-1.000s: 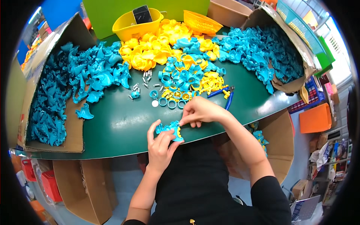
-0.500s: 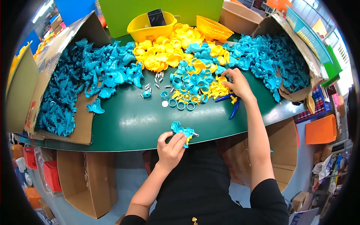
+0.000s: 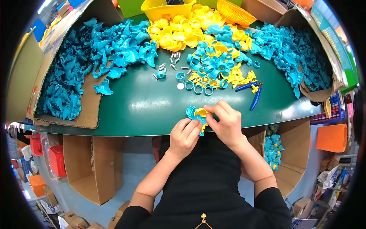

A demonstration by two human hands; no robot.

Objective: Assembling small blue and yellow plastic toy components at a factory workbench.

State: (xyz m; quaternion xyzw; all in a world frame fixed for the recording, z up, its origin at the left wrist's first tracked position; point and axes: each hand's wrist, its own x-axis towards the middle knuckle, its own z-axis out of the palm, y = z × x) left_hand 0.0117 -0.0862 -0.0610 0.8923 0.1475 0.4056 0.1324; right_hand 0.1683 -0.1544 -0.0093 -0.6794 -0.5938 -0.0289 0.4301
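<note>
Near the table's front edge my left hand (image 3: 184, 136) is closed on a blue plastic shell (image 3: 191, 112) with a small ring-like end. My right hand (image 3: 227, 123) pinches a yellow plastic piece (image 3: 201, 112) against the shell's upper side. The fingers partly hide both parts, so how they fit together cannot be made out. Beyond the hands lie blue rings (image 3: 198, 89), small yellow parts (image 3: 238, 78), metal springs (image 3: 175, 56) and a white disc (image 3: 180, 86). Blue-handled cutting pliers (image 3: 256, 98) rest to the right.
Blue shells spill from tipped cardboard boxes at the left (image 3: 85, 114) and right (image 3: 326, 93). Yellow shells (image 3: 173, 40) are heaped at the back, before a yellow basin (image 3: 164, 12) and basket (image 3: 236, 14). Below the table, a right-hand carton holds blue-and-yellow pieces (image 3: 273, 150).
My right hand has come back from the pile of small parts to my left hand, bringing a yellow piece onto the blue shell. The whole view has also shifted.
</note>
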